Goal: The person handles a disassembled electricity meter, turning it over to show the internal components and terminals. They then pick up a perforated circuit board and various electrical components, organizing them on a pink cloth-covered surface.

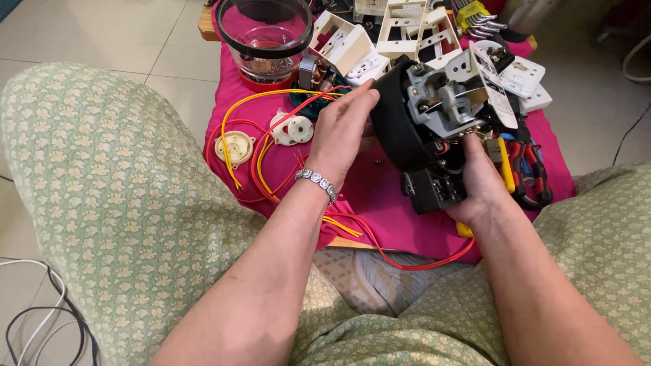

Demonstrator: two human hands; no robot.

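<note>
Both hands grip an opened-up black motor unit [407, 129] over a pink cloth [380, 196].

The right hand [478, 186] cups the unit from below, fingers curled around its black lower block; how tightly they close is hidden behind the unit. The left hand [342, 125] presses against the unit's round black side, fingers nearly straight and loosely spread, steadying rather than clenching. The unit sits just above the near half of the cloth, its grey inner frame and a white plate bared on top, so taking it apart looks well along. Left of the unit lie loose red and yellow wires [271, 163] and two round white parts [234, 148]. Right of it are red-handled pliers [532, 169]. Beyond the unit stand a clear jar [264, 34] and white plastic housings [407, 30].
</note>
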